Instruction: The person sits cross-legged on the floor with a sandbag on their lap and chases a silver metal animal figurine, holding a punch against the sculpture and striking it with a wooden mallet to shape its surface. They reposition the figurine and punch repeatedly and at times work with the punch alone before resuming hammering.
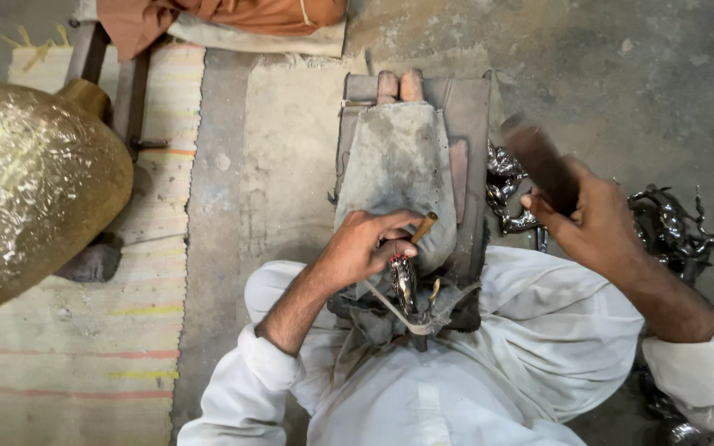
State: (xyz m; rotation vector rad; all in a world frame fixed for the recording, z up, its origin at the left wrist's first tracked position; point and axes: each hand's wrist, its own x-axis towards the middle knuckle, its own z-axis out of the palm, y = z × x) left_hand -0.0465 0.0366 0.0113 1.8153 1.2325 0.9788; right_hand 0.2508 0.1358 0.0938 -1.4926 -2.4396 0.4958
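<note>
Left hand [365, 246]: fingers closed around a thin brown-handled punch [423, 227], tip set on a small shiny metal piece [404, 281] strapped over the cloth-padded block [398, 157] between the knees. Punch axis is tilted, handle up and to the right. Right hand [588, 219]: clenched on a blurred mallet [541, 161], held well apart to the right, above the punch head. A brass vessel [35, 182] is noted far left.

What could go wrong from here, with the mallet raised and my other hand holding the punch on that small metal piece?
1. The right hand holds the mallet raised and motion-blurred; a mistimed blow could hit the left hand, whose fingers pinch the short punch.
2. The small metal piece rests on a cloth-padded block; it may slip sideways under impact.
</note>
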